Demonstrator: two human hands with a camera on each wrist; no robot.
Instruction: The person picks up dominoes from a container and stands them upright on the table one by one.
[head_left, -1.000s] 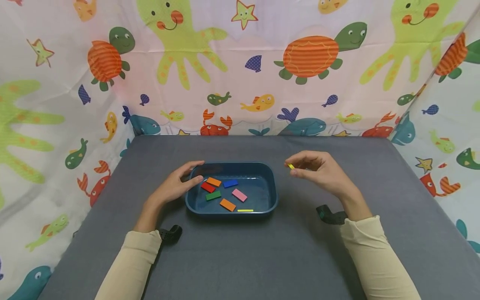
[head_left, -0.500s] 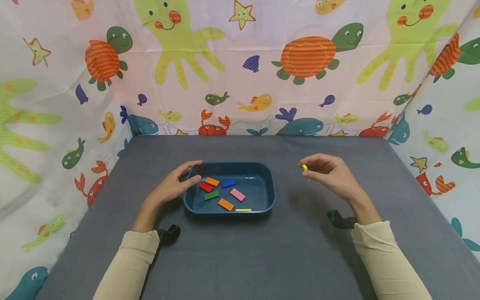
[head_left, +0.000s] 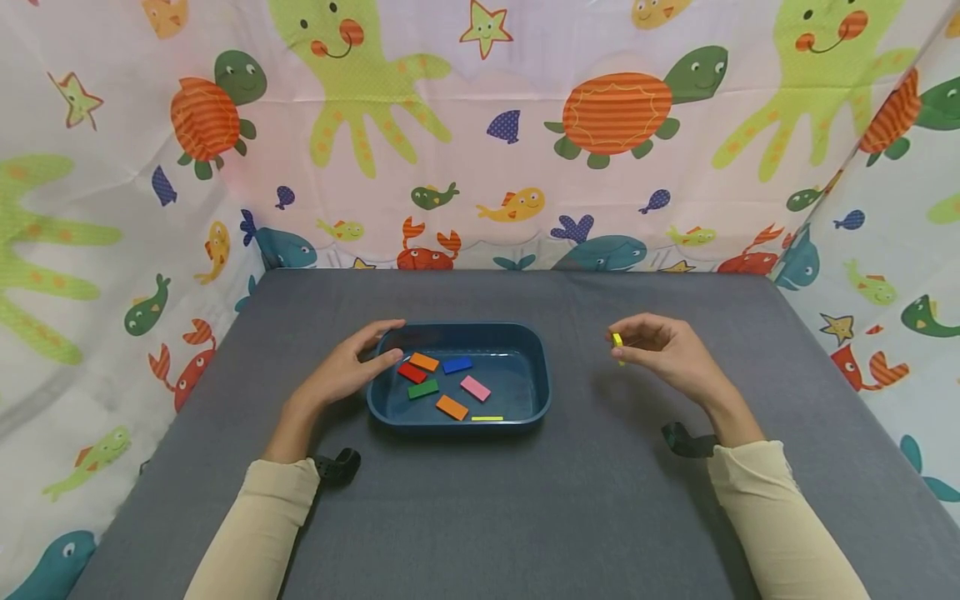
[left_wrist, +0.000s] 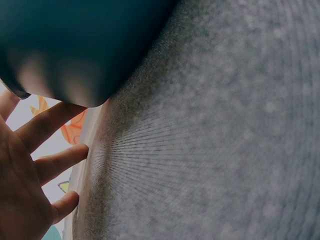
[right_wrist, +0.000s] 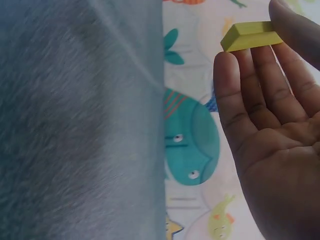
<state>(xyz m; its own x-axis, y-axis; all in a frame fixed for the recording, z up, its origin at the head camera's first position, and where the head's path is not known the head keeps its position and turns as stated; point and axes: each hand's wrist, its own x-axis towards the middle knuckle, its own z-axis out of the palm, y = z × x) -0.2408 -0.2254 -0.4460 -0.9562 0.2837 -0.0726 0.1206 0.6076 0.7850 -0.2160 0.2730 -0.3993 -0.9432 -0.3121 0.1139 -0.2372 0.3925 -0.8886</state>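
Observation:
My left hand rests at the left end of a dark blue tray, thumb over the rim, fingers along the far corner. In the left wrist view its fingers are spread and nearly straight beside the tray's wall. To the right of the tray, my right hand pinches a small yellow block above the table. In the right wrist view the block lies between thumb and fingertips, its far end covered by the thumb.
Inside the tray lie flat blocks: red, green, blue, pink, two orange and a yellow one on its edge by the front wall. A grey cloth covers the table, with printed curtains behind and beside it.
My right hand has moved right, away from the tray, and slightly down, with the yellow block now turned more upright. My left hand and the tray have stayed in place.

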